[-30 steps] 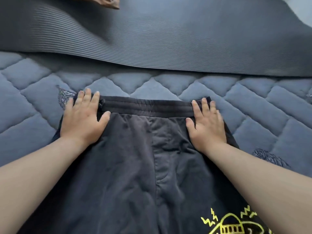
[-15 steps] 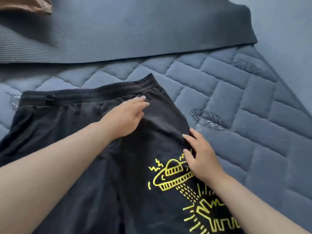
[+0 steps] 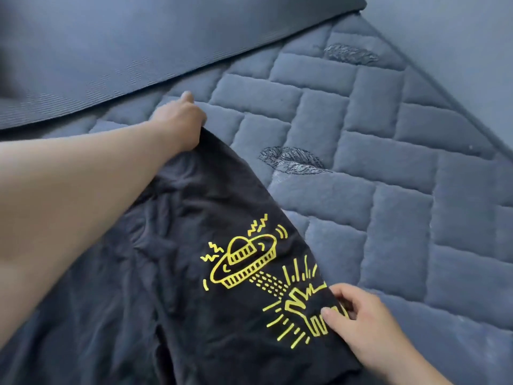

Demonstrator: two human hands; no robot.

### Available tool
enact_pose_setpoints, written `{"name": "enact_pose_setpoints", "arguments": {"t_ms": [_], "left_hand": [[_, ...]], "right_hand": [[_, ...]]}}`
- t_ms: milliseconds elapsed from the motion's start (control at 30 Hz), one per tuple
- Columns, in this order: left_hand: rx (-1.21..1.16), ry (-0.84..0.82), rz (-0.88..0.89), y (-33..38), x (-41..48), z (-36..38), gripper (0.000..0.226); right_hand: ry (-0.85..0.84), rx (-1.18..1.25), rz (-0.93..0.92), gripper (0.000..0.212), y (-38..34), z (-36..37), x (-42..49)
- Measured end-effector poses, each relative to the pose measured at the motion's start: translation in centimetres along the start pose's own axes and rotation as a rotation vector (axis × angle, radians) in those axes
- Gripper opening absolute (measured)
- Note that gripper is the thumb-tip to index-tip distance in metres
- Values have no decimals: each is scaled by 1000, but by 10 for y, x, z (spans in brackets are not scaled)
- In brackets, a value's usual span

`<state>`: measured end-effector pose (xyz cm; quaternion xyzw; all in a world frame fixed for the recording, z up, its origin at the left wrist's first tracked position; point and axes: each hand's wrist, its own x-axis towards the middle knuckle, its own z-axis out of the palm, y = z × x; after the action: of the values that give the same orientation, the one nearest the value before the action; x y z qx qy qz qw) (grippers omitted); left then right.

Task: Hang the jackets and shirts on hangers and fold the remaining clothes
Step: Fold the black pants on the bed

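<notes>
Dark grey shorts (image 3: 177, 273) with a yellow flying-saucer print lie spread on a blue quilted bed cover (image 3: 374, 195). My left hand (image 3: 180, 118) reaches across to the right end of the waistband and grips that corner, its fingers tucked under the cloth. Lower right, my right hand (image 3: 358, 315) pinches the outer edge of the right leg beside the print, thumb on top and fingers under the edge. The left part of the shorts is hidden by my left forearm.
A ribbed grey mat (image 3: 138, 45) lies across the far side of the bed. The quilt's edge runs diagonally at the upper right, with pale floor (image 3: 458, 37) beyond it. Bare quilt spreads to the right of the shorts.
The view has swung right. My left hand slid from the flat cloth to the waistband's right corner and took hold. My right hand moved down the leg's edge and pinched it.
</notes>
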<state>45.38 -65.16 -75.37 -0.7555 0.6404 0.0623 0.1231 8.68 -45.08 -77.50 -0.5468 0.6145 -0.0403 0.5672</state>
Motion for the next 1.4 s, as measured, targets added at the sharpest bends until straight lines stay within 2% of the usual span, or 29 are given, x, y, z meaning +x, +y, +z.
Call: {"name": "enact_pose_setpoints", "arguments": {"t_ms": [67, 200, 333, 433, 567, 667, 733, 833, 933, 1000, 1100, 1200, 1300, 1400], "left_hand": [[-61, 8, -52, -14, -8, -7, 20], [-177, 3, -125, -54, -39, -17, 24], [-693, 90, -386, -94, -76, -13, 20], [-910, 274, -483, -129, -112, 1, 19], [-1105, 371, -572, -180, -158, 21, 49], [-1157, 403, -612, -219, -188, 39, 58], [-1122, 398, -626, -245, -209, 54, 59], [-1015, 328, -625, -278, -235, 85, 61], [-1045, 294, -625, -291, -258, 114, 63], [-1077, 288, -668, -290, -279, 130, 64], [-1125, 272, -792, -264, -341, 154, 54], [-1256, 197, -818, -207, -420, 167, 15], [-1339, 95, -972, -159, -482, 175, 14], [-1455, -37, -1129, -135, -527, 183, 2]], "right_hand": [[-59, -18, -75, 45, -19, 15, -4], [-268, -38, -183, 46, -59, 67, -10], [-478, -43, -246, 47, -92, 124, -28], [-617, -76, -292, 50, -109, 177, -52], [-752, -113, -303, 54, -116, 250, -84], [-893, -183, -305, 59, -117, 303, -100], [-915, -190, -324, 56, -116, 340, -107], [-854, -214, -342, 57, -110, 393, -114], [-835, -200, -303, 58, -98, 419, -117], [-806, -145, -280, 44, -88, 412, -114], [-502, -33, -258, 26, -84, 366, -98], [-227, 31, -222, 19, -86, 313, -79], [-59, -25, -182, 22, -80, 281, -77], [143, -166, -105, 21, -64, 263, -86]]}}
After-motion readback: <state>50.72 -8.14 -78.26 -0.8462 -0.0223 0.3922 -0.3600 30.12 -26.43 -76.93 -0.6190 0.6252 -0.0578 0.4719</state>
